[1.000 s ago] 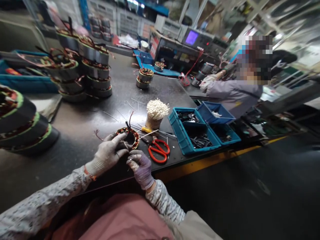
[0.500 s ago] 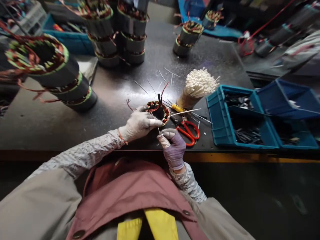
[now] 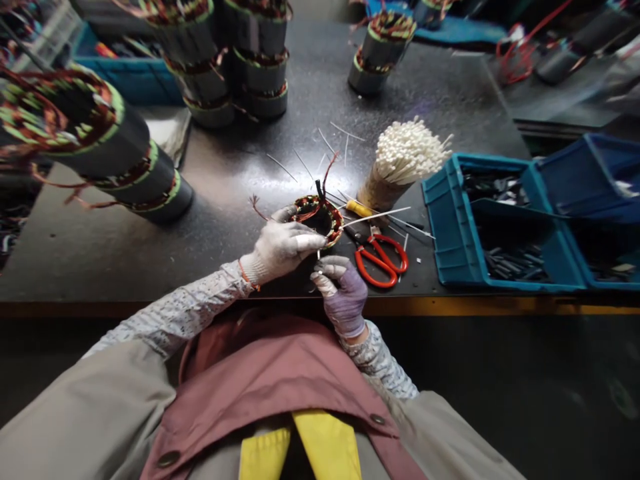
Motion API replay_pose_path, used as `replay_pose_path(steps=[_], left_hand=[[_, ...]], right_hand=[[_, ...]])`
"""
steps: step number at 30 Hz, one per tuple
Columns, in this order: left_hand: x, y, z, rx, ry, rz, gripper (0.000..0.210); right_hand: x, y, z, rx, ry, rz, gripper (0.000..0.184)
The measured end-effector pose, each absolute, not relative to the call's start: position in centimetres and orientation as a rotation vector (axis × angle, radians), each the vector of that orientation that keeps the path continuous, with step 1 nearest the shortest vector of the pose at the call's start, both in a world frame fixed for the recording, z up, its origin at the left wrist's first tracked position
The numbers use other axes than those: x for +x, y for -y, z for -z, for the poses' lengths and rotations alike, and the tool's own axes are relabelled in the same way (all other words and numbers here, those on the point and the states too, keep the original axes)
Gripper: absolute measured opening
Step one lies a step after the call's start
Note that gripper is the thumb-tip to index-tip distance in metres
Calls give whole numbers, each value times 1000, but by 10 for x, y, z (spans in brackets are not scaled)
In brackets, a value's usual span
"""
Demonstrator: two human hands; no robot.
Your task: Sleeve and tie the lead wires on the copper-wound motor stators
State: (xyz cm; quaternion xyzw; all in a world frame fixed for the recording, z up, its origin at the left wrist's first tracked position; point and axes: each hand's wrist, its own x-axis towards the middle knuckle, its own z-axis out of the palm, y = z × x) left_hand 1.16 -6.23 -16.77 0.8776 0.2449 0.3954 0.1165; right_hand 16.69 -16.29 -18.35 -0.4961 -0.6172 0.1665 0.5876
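1. At frame centre, our left hand [image 3: 280,248] clasps the near rim of the wound stator [image 3: 319,219], which lies flat on the bench [image 3: 225,193].
2. Just below it, our right hand [image 3: 344,293] has its fingertips pressed together on a thin tie [image 3: 317,265], as far as we can tell.
3. The stator lies up-frame from that pinch; the red scissors [image 3: 381,257] lie just to the right.

We can read no text, label, brand or number here: nothing legible shows on the blue bins [image 3: 450,220], the red scissors [image 3: 383,260] or the stacked stators [image 3: 130,167].
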Motion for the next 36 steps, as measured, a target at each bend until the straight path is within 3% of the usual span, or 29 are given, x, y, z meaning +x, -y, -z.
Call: replay_pose_path(steps=[6,36], left_hand=[[13,62,161,2700,-672,-1172,15],[12,60,171,2769,-678,-1075,25]], right_hand=[[174,157,158,-1194,1532,-304,4],[175,144,170,-1354,1508,-556,16]])
